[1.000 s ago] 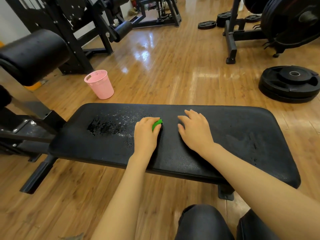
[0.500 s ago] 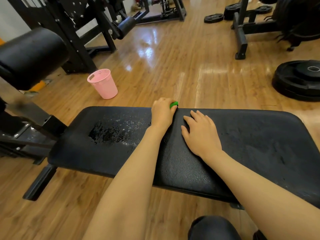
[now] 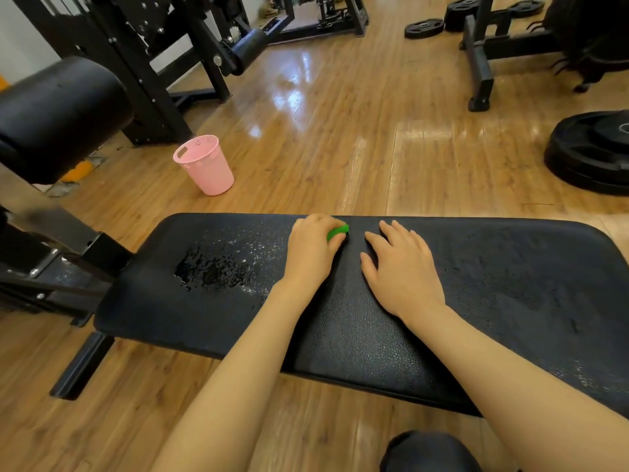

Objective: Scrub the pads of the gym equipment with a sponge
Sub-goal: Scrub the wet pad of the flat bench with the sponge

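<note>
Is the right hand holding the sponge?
No, the right hand lies flat on the bench pad; the left hand grips the green sponge.

Glossy wood floor [image 3: 340, 137], pink bin [image 3: 206, 165], wt plates [image 3: 592, 151]

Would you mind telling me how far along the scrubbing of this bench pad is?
Partly done: the bench pad shows wet beads and a puddle left of centre. In hand: the left hand presses the green sponge at the pad's far edge, while the right hand rests flat. Left: the roller pad looks dry.
</note>
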`<action>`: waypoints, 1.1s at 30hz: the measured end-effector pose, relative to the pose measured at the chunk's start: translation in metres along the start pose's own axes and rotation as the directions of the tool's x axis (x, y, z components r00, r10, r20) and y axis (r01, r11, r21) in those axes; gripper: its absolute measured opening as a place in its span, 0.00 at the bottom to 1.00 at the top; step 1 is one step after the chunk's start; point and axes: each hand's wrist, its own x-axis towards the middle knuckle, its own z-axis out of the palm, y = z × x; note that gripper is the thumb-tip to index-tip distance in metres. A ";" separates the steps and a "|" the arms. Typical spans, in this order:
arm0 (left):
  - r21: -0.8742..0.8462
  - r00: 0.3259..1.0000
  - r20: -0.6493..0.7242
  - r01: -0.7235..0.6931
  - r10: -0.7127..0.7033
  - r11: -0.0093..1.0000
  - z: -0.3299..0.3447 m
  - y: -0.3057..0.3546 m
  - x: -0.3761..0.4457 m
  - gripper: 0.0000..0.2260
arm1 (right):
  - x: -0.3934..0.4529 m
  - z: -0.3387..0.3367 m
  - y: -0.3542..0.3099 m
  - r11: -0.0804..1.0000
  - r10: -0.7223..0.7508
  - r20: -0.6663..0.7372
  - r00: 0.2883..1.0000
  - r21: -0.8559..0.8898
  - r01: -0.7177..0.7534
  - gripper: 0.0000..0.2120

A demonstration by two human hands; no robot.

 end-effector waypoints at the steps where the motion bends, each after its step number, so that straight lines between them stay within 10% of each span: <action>1: -0.002 1.000 -0.001 0.016 -0.016 1.000 0.003 0.000 0.012 0.09 | 0.000 0.000 0.000 1.000 0.000 -0.001 1.000 0.002 0.000 0.21; 33: 0.006 1.000 -0.028 0.004 -0.004 1.000 -0.017 -0.017 -0.046 0.11 | 0.000 -0.006 -0.003 0.999 0.012 0.014 1.000 0.041 -0.013 0.20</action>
